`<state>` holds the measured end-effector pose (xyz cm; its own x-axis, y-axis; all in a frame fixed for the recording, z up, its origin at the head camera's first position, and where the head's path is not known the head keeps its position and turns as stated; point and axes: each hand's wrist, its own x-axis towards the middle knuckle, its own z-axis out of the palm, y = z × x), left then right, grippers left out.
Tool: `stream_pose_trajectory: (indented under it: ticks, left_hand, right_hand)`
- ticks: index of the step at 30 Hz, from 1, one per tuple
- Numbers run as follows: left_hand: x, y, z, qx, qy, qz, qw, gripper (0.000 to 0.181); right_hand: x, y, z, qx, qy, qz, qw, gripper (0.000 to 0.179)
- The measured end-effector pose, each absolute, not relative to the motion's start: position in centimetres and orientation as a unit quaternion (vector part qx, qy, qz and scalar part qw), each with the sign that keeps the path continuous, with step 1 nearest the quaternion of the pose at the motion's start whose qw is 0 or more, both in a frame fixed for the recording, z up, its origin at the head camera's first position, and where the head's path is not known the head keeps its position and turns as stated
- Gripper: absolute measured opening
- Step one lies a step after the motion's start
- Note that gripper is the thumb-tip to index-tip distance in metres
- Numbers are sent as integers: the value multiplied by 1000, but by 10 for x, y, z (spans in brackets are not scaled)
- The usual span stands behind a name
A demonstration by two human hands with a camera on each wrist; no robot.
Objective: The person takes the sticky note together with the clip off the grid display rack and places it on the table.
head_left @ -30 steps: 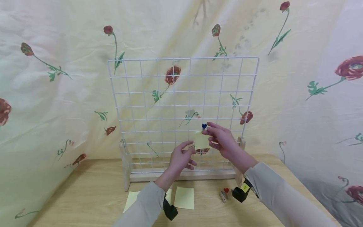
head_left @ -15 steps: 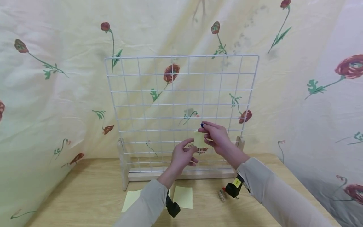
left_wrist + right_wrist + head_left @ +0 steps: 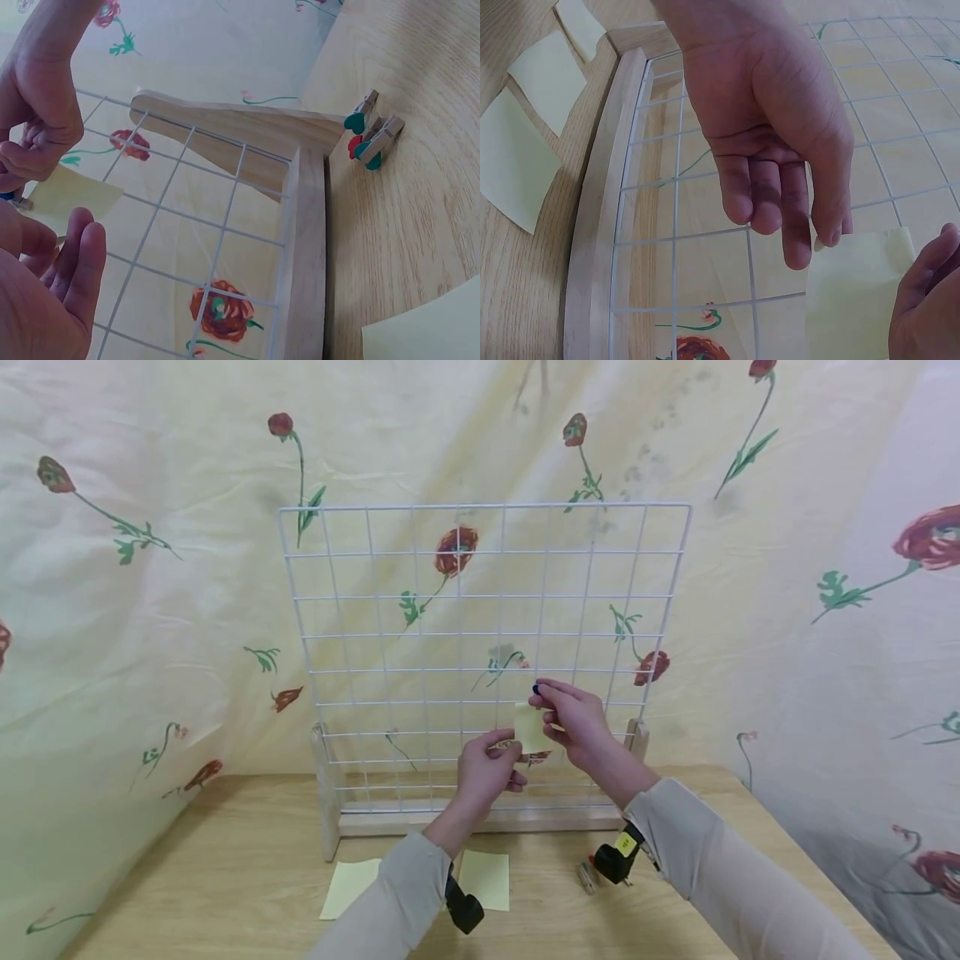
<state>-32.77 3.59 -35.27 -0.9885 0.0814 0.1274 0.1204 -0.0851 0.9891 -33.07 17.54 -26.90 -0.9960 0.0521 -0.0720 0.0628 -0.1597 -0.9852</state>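
Note:
A small pale yellow paper note (image 3: 528, 729) hangs against the white wire grid (image 3: 420, 668), right of its middle. My right hand (image 3: 573, 718) pinches a clothespin with a blue heart (image 3: 536, 690) at the note's top edge; the fingers hide most of the clothespin. Lower down, my left hand (image 3: 486, 768) pinches the note's lower left edge between thumb and finger. In the right wrist view, the note (image 3: 855, 292) lies between the right hand (image 3: 780, 142) and the left hand (image 3: 934, 300).
Further yellow notes (image 3: 483, 881) lie on the wooden table in front of the grid's wooden base (image 3: 480, 821). Several clothespins with green and red hearts (image 3: 375, 142) lie near the base's right end. A flowered cloth (image 3: 187, 635) hangs behind.
My right hand has moved slightly left and its fingers have closed on the blue-heart clothespin. The left hand has shifted slightly right against the note.

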Motion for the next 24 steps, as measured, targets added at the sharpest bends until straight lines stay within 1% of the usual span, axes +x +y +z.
stream_pose_trajectory:
  ticks: [13,24]
  left_hand:
    - [-327,36,-353,-75,-679,-731,18,26]
    - [-326,37,-351,-76,-686,-723,9,26]
  right_hand:
    - [-332,172,-270,57,657,-752,3,38]
    - [-335,170,-272,70,637,-767,-16,38]
